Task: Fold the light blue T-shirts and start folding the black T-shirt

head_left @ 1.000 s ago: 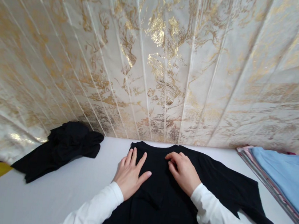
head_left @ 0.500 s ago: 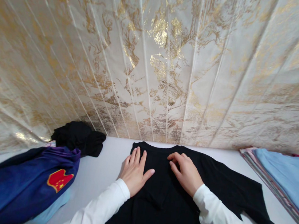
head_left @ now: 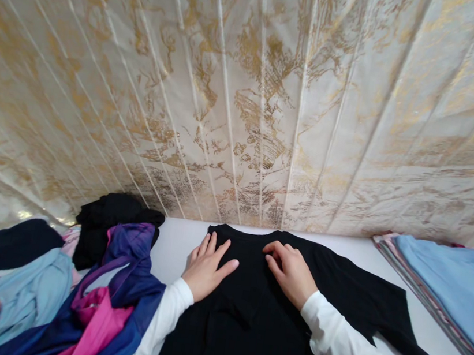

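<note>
A black T-shirt (head_left: 251,331) lies spread on the white table, its neckline at the far edge and one sleeve stretched to the right. Flat on its upper left part rests my left hand (head_left: 206,269), fingers and thumb apart. My right hand (head_left: 290,272) is on the shirt just right of the neckline's middle. Its fingers are curled, with thumb and forefinger close together at a bit of the cloth. The left side of the shirt is partly folded in, and the left sleeve is not visible.
Left of me lie a blue-purple garment with pink lining (head_left: 114,313), a light blue garment with a round patch (head_left: 30,290), a dark striped garment (head_left: 5,246) and a bunched black cloth (head_left: 111,222). A folded stack topped by light blue cloth (head_left: 454,282) stands right. A gold-patterned curtain (head_left: 247,97) hangs behind.
The blue-purple garment has shifted right against my left sleeve, now showing pink lining; the light blue garment with the patch is uncovered. My hands stay on the shirt almost unmoved.
</note>
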The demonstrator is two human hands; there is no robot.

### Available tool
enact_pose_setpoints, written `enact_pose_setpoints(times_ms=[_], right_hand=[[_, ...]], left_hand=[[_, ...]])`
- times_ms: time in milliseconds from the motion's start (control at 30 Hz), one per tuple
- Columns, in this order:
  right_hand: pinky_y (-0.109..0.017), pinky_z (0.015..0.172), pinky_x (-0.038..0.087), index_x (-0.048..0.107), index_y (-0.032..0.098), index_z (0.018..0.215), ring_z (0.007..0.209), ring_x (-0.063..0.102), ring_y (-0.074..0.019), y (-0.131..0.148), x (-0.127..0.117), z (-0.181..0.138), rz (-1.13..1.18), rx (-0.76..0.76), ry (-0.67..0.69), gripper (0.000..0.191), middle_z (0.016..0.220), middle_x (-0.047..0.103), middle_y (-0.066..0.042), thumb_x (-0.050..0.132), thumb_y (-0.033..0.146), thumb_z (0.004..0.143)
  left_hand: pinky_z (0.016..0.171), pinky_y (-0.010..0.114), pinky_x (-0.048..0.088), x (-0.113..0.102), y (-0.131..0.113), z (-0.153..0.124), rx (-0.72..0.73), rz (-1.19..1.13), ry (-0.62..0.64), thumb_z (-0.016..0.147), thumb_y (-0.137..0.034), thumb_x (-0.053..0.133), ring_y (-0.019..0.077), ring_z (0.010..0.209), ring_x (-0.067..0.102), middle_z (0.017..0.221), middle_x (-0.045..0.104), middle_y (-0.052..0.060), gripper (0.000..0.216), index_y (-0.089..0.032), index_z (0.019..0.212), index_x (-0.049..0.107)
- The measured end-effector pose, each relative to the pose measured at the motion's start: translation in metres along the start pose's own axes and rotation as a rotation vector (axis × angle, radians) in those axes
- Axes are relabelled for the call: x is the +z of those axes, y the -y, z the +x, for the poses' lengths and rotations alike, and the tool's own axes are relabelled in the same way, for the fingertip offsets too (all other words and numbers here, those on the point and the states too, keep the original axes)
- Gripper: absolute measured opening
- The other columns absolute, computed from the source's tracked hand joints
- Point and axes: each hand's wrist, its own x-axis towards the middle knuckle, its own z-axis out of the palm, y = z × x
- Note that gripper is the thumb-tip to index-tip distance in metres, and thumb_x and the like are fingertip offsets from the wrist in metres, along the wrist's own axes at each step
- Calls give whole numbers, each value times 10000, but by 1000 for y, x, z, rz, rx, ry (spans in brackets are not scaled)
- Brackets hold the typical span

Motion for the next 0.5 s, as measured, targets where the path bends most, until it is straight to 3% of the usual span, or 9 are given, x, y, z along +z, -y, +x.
enact_pose_setpoints(times_ms=[100, 200, 267, 333, 400, 467, 500], right_hand=[[-321, 711, 365, 588, 213, 930, 718, 525, -180, 0, 0, 0, -9, 7, 11, 116, 689, 568, 6, 485, 214, 876], [-321, 718, 362, 590, 210, 928, 725, 525, -179, 0, 0, 0, -10, 12, 21, 108, 699, 571, 5, 496, 211, 875], [-321, 724, 362, 591, 207, 931, 736, 523, -180, 0, -1, 0, -5, 14, 24, 108, 714, 578, 1, 501, 203, 872], [-319, 730, 363, 592, 207, 935, 759, 522, -182, 0, -2, 0, 4, 12, 22, 112, 737, 590, -5, 507, 191, 864], [-317, 737, 364, 594, 210, 934, 786, 523, -185, 0, -2, 0, 14, 11, 19, 116, 765, 608, -9, 513, 182, 856], [-317, 740, 363, 596, 211, 931, 802, 525, -187, 0, -2, 0, 23, 12, 19, 115, 779, 621, -11, 520, 181, 849], [-318, 742, 362, 598, 211, 931, 807, 525, -187, 0, -2, 0, 28, 11, 19, 116, 784, 625, -12, 525, 182, 846]], left_hand=[[1091, 393, 266, -32, 5, 3, 57, -92, 101, 944, -540, 235, 225, 1346, 333, 1443, 400, 55, 564, -231, 1367, 447], [1028, 249, 353, -74, 19, 9, 130, -117, 165, 868, -614, 336, 180, 1223, 499, 1334, 539, 2, 622, -213, 1305, 522], [989, 238, 382, -105, 36, 14, 116, -84, 167, 799, -657, 404, 197, 1151, 555, 1245, 613, -1, 658, -192, 1226, 589], [993, 265, 363, -134, 58, 15, 36, -12, 102, 762, -687, 410, 224, 1126, 560, 1190, 645, 18, 718, -135, 1175, 610], [1028, 361, 296, -152, 80, 5, -72, 82, -47, 796, -689, 280, 286, 1190, 485, 1257, 588, 78, 829, -38, 1257, 509], [1053, 439, 207, -152, 100, -18, -160, 199, -164, 775, -690, 318, 339, 1257, 393, 1331, 510, 140, 886, 7, 1309, 432], [1053, 412, 217, -145, 110, -34, -135, 342, -159, 768, -665, 402, 307, 1276, 378, 1383, 468, 111, 819, -74, 1334, 436]])
